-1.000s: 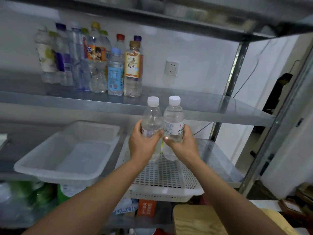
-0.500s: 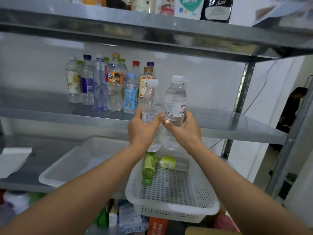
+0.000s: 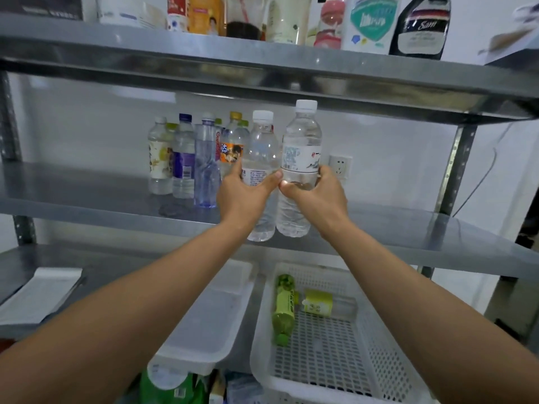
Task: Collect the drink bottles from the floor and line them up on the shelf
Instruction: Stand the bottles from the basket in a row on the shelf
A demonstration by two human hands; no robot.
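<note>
While most of each hand's fingers curled out of sight behind its bottle, the thumbs showed plainly, tips touching. The left hand gripped the left bottle; the right hand gripped the right bottle. Both bottles stood upright, white caps up, side by side at the front edge of the steel shelf; whether their bases rested on it could not be told. Clear, ribbed and cylindrical, they partly hid the row of bottles behind. Below, a white lattice basket held a green bottle lying flat.
</note>
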